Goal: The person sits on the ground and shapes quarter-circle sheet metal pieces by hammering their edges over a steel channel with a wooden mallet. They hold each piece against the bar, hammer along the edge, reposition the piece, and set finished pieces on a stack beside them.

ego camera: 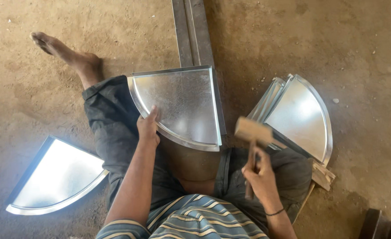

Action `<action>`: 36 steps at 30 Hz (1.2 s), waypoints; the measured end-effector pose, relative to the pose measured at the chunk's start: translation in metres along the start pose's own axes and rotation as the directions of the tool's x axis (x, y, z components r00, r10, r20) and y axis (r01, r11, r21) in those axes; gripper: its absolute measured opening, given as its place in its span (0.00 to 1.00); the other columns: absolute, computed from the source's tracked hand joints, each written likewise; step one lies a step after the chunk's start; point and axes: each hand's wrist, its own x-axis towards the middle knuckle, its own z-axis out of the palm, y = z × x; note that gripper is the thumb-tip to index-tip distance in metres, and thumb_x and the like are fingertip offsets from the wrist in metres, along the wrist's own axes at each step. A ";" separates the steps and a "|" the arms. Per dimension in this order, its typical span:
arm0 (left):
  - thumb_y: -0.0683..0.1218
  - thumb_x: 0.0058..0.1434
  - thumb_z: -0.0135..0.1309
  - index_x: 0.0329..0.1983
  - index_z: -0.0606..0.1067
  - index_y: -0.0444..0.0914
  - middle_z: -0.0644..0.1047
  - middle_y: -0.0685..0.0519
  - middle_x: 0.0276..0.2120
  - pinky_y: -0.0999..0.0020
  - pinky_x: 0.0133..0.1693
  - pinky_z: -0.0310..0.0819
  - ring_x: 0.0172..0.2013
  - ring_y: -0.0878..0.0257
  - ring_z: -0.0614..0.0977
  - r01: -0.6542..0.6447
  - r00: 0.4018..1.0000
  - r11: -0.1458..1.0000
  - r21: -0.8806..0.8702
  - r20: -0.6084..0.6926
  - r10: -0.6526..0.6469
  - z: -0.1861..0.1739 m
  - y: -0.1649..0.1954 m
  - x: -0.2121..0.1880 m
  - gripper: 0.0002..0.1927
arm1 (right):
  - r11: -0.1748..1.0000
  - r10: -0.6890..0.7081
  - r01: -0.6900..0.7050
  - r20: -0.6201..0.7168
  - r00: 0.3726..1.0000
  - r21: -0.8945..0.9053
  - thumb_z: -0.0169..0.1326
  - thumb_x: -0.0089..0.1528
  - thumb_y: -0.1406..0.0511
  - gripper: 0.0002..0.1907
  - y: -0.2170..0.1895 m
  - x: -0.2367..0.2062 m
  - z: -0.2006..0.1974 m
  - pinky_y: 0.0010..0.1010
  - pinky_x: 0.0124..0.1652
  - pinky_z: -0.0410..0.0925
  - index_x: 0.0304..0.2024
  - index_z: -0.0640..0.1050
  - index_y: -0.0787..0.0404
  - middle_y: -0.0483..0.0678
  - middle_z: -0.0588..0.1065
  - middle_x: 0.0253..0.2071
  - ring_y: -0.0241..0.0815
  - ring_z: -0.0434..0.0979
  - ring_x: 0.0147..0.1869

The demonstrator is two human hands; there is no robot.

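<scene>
I sit on a dirt floor with a quarter-round sheet-metal tray [182, 104] lying over a steel bar [193, 31] in front of me. My left hand [148, 128] presses on the tray's curved rim at its near-left side. My right hand [259, 172] grips the handle of a wooden mallet [253, 131], whose head hangs raised just right of the tray, slightly blurred.
A stack of similar quarter-round trays [299, 113] leans at the right over my right leg. One more tray [56, 177] lies on the ground at the left. My bare left foot [62, 51] stretches out far left. Wooden pieces [321, 175] and a dark block [379, 223] lie at the right.
</scene>
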 end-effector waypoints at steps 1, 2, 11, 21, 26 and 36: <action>0.42 0.61 0.64 0.54 0.72 0.28 0.79 0.49 0.46 0.66 0.50 0.77 0.45 0.61 0.82 -0.021 1.000 1.000 -0.008 -0.010 0.021 0.004 -0.003 0.003 0.22 | 0.996 -0.080 0.083 -0.069 0.994 0.045 0.57 0.56 0.66 0.39 -0.002 0.004 -0.001 0.28 0.29 0.73 0.68 0.58 0.55 0.47 0.77 0.36 0.37 0.78 0.33; 0.41 0.60 0.64 0.54 0.71 0.29 0.78 0.49 0.46 0.67 0.51 0.79 0.45 0.61 0.82 -0.043 0.999 0.999 -0.019 -0.016 0.043 0.009 -0.005 0.005 0.22 | 0.982 -0.160 0.173 -0.145 0.976 0.081 0.57 0.56 0.64 0.41 -0.004 0.008 -0.001 0.27 0.27 0.73 0.68 0.54 0.55 0.45 0.76 0.37 0.35 0.77 0.33; 0.37 0.55 0.66 0.49 0.72 0.30 0.80 0.49 0.41 0.71 0.41 0.78 0.38 0.64 0.83 -0.106 0.992 0.978 0.179 -0.044 0.115 0.028 -0.016 0.004 0.20 | 0.859 0.274 -0.213 -0.066 0.960 0.466 0.53 0.67 0.57 0.11 -0.030 0.088 0.002 0.23 0.17 0.54 0.44 0.72 0.56 0.39 0.66 0.24 0.28 0.60 0.19; 0.39 0.57 0.65 0.51 0.71 0.31 0.80 0.51 0.39 0.73 0.36 0.76 0.36 0.67 0.82 -0.119 0.988 0.948 0.297 -0.061 0.143 0.034 -0.029 -0.004 0.20 | 0.974 0.204 -0.201 -0.010 0.979 0.103 0.54 0.63 0.66 0.06 -0.033 0.126 0.024 0.28 0.15 0.55 0.39 0.70 0.55 0.42 0.63 0.20 0.32 0.60 0.16; 0.38 0.58 0.66 0.51 0.70 0.29 0.78 0.46 0.38 0.66 0.29 0.67 0.31 0.61 0.76 -0.068 0.987 0.954 0.293 -0.122 0.107 0.037 -0.034 -0.004 0.21 | 0.812 0.224 -0.014 -0.289 0.931 0.583 0.53 0.65 0.65 0.08 -0.028 0.127 0.024 0.25 0.17 0.55 0.41 0.67 0.56 0.38 0.64 0.23 0.29 0.60 0.19; 0.36 0.58 0.65 0.51 0.69 0.27 0.78 0.46 0.41 0.71 0.38 0.75 0.38 0.62 0.80 -0.153 0.985 0.960 0.235 -0.044 0.167 0.045 -0.040 -0.008 0.21 | 0.962 0.063 0.002 -0.232 0.971 0.272 0.58 0.65 0.65 0.13 -0.031 0.125 0.016 0.32 0.22 0.57 0.37 0.65 0.56 0.45 0.67 0.26 0.34 0.64 0.23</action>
